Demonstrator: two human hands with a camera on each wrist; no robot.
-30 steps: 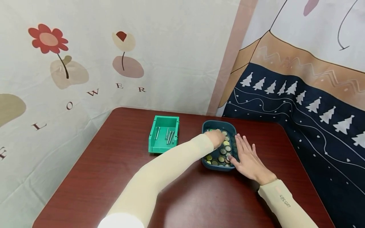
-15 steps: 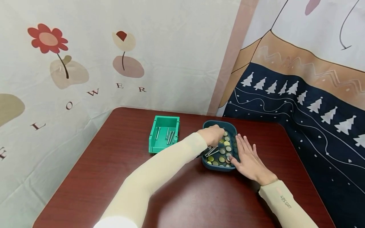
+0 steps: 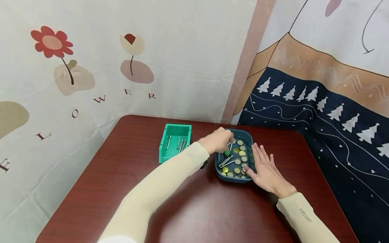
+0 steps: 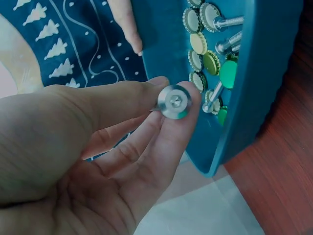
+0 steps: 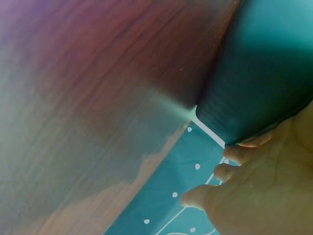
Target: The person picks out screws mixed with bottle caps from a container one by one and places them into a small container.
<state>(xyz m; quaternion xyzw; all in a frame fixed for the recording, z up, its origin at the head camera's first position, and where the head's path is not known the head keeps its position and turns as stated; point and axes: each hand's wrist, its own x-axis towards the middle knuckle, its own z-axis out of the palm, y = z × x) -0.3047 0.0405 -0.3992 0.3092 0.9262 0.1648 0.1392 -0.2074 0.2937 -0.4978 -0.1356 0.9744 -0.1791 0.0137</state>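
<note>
My left hand (image 3: 216, 140) is over the far left corner of the dark blue tray (image 3: 234, 180). In the left wrist view, its thumb and fingertips pinch a bolt (image 4: 174, 101), whose round head with a hex socket faces the camera while most of the shank is hidden. Inside the tray lie many bottle caps (image 3: 242, 153), silver, yellow and green, along with several bolts (image 3: 226, 162) on the left side. My right hand (image 3: 268, 172) rests against the tray's right wall with straight fingers, its thumb reaching over the rim.
A green open bin (image 3: 174, 158) stands left of the tray, with several bolts (image 3: 181, 145) lying in it. Both containers are near the far edge of the reddish-brown table (image 3: 127, 162). Printed cloth (image 3: 188, 67) hangs behind the table.
My left hand has moved left and up from the tray's middle to its far left corner, raising a bolt. Bolts in the tray have come into view. The right hand stays put.
</note>
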